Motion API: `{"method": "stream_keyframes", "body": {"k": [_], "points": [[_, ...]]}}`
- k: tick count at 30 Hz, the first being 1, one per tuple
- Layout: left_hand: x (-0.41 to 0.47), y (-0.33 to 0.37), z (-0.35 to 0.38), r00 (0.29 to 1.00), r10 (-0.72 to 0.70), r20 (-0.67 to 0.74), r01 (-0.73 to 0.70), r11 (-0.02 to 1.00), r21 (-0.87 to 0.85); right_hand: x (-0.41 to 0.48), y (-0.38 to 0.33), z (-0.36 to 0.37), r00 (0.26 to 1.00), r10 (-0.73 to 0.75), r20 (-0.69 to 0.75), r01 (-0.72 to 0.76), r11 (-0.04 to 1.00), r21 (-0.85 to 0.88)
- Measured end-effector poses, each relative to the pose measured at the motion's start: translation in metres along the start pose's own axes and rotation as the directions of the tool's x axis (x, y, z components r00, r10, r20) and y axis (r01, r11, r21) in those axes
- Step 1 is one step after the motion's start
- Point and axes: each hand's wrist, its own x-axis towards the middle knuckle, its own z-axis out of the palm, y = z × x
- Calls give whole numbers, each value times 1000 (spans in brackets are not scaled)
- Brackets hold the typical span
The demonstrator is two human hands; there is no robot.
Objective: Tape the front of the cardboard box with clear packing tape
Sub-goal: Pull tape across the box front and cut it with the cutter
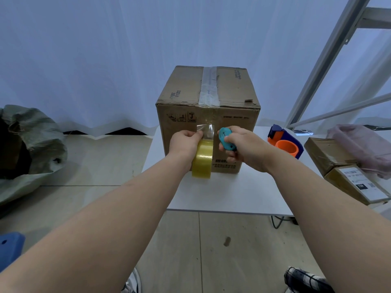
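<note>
A brown cardboard box (230, 98) stands upright on a white table (228, 193), with a strip of clear tape running over its top seam and down the front face. My left hand (185, 142) grips a yellowish roll of packing tape (202, 160) against the box front, and a stretch of clear tape (206, 129) runs up from the roll onto the cardboard. My right hand (243, 144) holds a small teal cutter (226, 139) just right of that tape strip.
An orange and navy tape dispenser (284, 142) lies on the table to the right of the box. Flat cardboard parcels (347, 176) and a pink bag (364, 144) sit at far right. A grey-green sack (27, 144) lies on the floor to the left.
</note>
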Motion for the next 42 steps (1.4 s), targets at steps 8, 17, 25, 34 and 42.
{"method": "stream_keyframes", "body": {"k": [8,17,25,34,42], "points": [[-2,-1,9,997,-18,-71,18,1000,7,6,5,-3,943,-334,-14,221,654,-723],[-6,2,1,990,-137,19,138,990,-33,16,3,0,885,-461,-60,261,599,-757],[-13,6,-1,1000,-10,3,10,1000,-29,18,-3,5,801,-596,-64,300,491,-818],[-10,4,1,999,-40,-8,39,999,-36,22,-5,15,879,-476,-25,275,549,-789],[-3,0,-2,1000,10,7,-10,1000,-8,16,-6,9,938,-345,31,260,640,-723]]}}
